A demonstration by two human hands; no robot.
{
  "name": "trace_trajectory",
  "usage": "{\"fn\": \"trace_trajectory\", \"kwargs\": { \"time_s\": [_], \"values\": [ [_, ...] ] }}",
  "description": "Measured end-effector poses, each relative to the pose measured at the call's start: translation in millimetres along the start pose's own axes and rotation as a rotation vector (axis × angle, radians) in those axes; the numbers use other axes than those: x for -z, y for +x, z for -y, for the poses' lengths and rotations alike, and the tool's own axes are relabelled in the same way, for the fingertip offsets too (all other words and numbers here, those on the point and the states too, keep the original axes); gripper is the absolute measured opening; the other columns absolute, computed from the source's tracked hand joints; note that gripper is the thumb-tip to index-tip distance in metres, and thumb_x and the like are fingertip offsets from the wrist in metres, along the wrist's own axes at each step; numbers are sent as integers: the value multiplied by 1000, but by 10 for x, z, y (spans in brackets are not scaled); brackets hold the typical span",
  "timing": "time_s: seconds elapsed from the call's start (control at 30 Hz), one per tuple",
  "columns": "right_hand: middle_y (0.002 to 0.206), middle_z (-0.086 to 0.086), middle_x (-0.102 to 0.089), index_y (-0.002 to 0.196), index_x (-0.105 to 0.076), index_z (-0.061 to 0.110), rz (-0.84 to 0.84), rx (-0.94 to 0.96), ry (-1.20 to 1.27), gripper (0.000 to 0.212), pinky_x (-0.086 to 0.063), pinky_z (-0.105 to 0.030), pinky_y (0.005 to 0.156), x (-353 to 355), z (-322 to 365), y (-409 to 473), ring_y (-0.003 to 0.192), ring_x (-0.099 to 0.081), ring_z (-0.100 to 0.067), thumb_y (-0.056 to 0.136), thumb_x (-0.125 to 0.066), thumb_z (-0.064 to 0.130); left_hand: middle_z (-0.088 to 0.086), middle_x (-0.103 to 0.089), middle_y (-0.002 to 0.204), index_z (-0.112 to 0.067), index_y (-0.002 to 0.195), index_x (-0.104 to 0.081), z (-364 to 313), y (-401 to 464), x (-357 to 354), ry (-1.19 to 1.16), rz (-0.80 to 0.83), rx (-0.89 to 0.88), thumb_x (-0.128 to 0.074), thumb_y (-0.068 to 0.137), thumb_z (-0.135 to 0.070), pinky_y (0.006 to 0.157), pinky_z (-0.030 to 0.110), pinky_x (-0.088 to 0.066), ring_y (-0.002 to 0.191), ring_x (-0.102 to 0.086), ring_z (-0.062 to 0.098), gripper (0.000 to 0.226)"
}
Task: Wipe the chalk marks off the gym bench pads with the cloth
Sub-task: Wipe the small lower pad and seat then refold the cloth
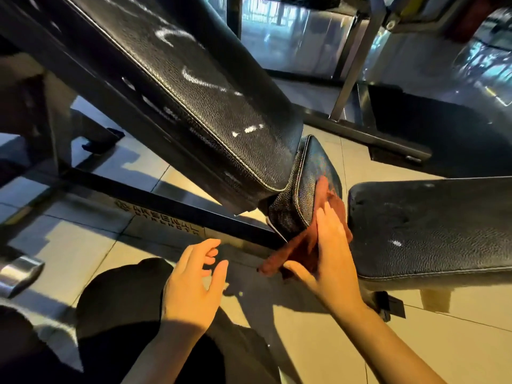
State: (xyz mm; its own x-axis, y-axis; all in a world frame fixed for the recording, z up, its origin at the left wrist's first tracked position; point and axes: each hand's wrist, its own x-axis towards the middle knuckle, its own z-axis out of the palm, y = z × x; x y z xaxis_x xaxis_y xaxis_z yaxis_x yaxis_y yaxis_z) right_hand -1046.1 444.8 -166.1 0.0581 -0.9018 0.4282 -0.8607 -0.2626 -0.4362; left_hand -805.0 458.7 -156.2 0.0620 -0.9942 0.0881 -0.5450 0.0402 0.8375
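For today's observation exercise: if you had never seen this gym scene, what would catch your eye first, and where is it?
First, the white chalk marks scrawled down the long black back pad slanting across the upper left. Next, the rust-red cloth at centre, pressed by the right hand against the small seat pad. The left hand hovers open beside it, and another pad at right carries fainter chalk.

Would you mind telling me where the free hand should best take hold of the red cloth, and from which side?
Probably the loose tail of the cloth, hanging below the small seat pad. The right hand presses the upper part flat against the pad, so only that lower end is free. The left hand, open and empty, could pinch it from the left.
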Motion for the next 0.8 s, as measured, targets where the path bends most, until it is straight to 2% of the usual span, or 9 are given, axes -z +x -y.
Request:
{"fn": "trace_trajectory", "kwargs": {
  "time_s": [0.1,0.23,0.33,0.43,0.5,0.57,0.67,0.73,0.8],
  "values": [
    [162,-9,-16,155,-8,20,-13,-64,74,104,-21,-55,118,-7,101,-72,150,-11,-25,78,-59,69,-28,-48,97,-29,121,-57,-8,-23,-3,18,21,-7,-62,91,-22,68,2,-36,90,-53,-8,31],
    [162,1,-12,155,-9,23,-12,-26,133,76,-22,-55,117,62,166,138,150,-10,-17,94,-49,46,-32,-48,96,-41,112,-50,-93,-82,-60,27,43,-70,-62,91,-24,69,5,-37,89,-55,-6,29],
    [162,-3,-16,155,-13,17,32,-9,141,78,-20,-51,120,137,250,390,150,-12,-19,93,-50,47,-33,-48,98,-35,117,-56,-149,-80,-152,21,64,-109,-61,91,-27,72,4,-39,94,-55,-6,28],
    [160,-6,-23,153,-22,12,-50,-83,161,77,-17,-45,121,87,475,611,149,-15,-21,92,-42,55,-37,-42,110,-37,129,-47,-215,-48,-232,-20,85,-142,-61,90,-31,85,10,-40,108,-48,-7,41],
    [161,-3,-22,153,-24,15,-69,-134,181,76,-15,-42,122,80,541,700,149,-12,-17,92,-40,58,-32,-40,116,-45,132,-37,-252,-7,-276,-47,79,-119,-62,89,-34,90,20,-40,114,-45,-6,51],
    [162,3,-18,154,-21,21,-20,-143,246,77,-12,-43,122,118,461,713,149,-9,-12,91,-42,60,-30,-37,120,-53,128,-31,-278,58,-311,-93,76,-82,-63,87,-35,90,18,-39,116,-43,-6,55],
    [162,9,-12,154,-17,32,58,-122,301,73,-5,-50,121,192,253,744,150,-4,-12,90,-30,64,-22,-41,125,-46,131,-36,-309,154,-381,-124,98,-26,-64,86,-36,91,21,-41,116,-45,-2,55],
    [163,10,-8,152,-15,37,86,-150,302,64,1,-50,121,197,140,836,150,1,-12,93,-23,61,-19,-51,118,-38,126,-48,-350,195,-447,-100,123,-19,-65,86,-37,92,26,-43,115,-49,4,44],
    [163,10,-6,152,-12,37,91,-213,314,61,1,-49,121,187,38,921,150,2,-13,94,-23,56,-21,-59,102,-40,102,-57,-413,197,-518,-38,111,-47,-64,86,-41,87,27,-45,107,-55,10,18]
  ]
}}
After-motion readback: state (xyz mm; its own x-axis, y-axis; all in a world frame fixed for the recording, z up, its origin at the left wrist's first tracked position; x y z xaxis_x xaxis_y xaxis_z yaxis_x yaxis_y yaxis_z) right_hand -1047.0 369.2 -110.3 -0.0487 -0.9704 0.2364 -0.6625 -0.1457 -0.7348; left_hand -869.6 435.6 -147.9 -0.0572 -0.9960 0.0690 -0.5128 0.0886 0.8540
